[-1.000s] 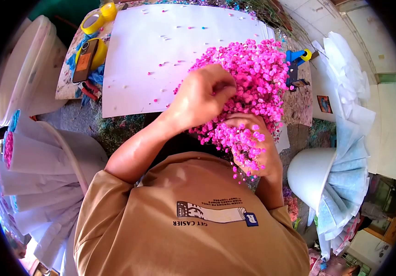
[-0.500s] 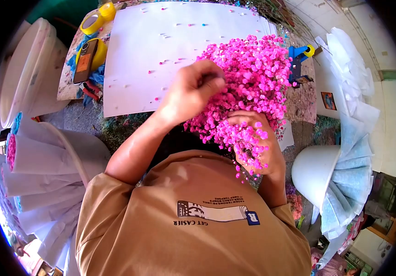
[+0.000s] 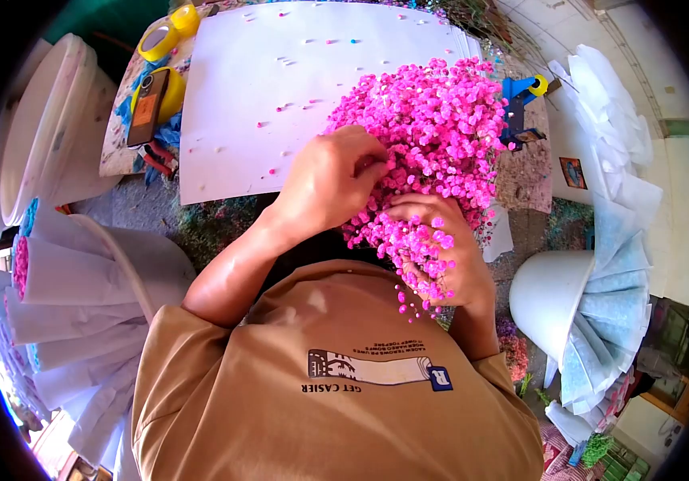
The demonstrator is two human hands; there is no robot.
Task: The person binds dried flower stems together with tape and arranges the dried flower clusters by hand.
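Observation:
A large bunch of small pink flowers (image 3: pixel 441 120) spreads over the right part of the white paper sheets and hangs past their near edge. My right hand (image 3: pixel 453 252) is wrapped round the bunch low down, with some blossoms drooping over its fingers. At the left side of the blossoms is my left hand (image 3: pixel 332 176), its fingers pinched together against the flowers. What lies between those fingertips is too small to make out. Loose pink and white blossoms are scattered on the white paper (image 3: pixel 240 104).
Yellow tape rolls (image 3: pixel 158 42), a phone (image 3: pixel 148 108) and red-handled pliers (image 3: pixel 158 156) lie left of the paper. A blue tape dispenser (image 3: pixel 514 108) stands right. Buckets with paper-wrapped bundles (image 3: pixel 72 272) flank me, one white bucket (image 3: pixel 545 297) at right.
My left hand has moved slightly down, nearer the lower blossoms. My right hand keeps hold of the bunch, whose drooping blossoms have shifted a little left.

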